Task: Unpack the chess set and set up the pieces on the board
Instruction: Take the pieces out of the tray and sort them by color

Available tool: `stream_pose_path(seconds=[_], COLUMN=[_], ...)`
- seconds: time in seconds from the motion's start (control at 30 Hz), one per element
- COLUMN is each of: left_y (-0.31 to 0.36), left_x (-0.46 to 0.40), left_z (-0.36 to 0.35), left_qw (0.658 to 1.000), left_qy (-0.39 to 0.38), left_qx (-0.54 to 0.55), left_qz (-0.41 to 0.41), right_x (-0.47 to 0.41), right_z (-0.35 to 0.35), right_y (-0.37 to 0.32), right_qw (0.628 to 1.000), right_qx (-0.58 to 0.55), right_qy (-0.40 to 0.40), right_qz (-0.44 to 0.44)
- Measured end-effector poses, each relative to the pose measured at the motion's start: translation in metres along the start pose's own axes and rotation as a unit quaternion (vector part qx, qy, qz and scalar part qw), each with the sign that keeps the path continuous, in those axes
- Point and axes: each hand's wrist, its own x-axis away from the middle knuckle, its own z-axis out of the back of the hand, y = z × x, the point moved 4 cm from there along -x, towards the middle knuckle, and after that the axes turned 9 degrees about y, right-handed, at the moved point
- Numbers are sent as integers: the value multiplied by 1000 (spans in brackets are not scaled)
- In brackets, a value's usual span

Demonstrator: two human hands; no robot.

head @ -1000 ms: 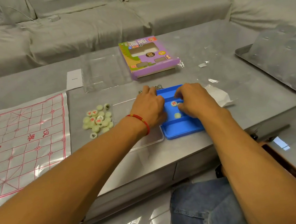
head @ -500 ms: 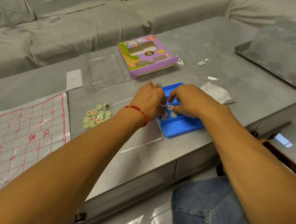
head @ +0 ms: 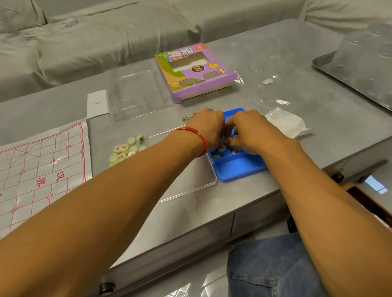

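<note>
Both hands (head: pixel 232 131) closer; 1 blue tray (head: pixel 239 165)

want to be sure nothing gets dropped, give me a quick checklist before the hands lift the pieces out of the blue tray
1. Both hands at the tray: ok. The left hand and right hand are over the blue tray.
2. Pieces left in the tray: ok, a few discs show between the hands.
3. Firm grip on pieces: cannot tell, the fingers curl down out of sight.
4. Drop spot ready: ok, the pile of pieces lies on the table left of the tray.
5. Board laid out: ok, the paper board lies flat at the far left with no pieces on it.
6. Clear lid out of the path: not ok, it lies between tray and pile.
</note>
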Motion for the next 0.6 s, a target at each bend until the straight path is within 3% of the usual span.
stream_pose_path(seconds=[0.33, 0.6], left_y=[4, 1], left_x=[1, 0], left_z=[0, -1], left_qw=[1000, 997], left_qy=[-4, -57], left_qx=[-11, -26], left_qz=[-19, -43], right_x=[3, 1], right_z=[3, 8], right_y=[-6, -2], right_qw=[1000, 1000], right_qx=[24, 15], right_qy=[5, 13], right_qz=[-11, -15])
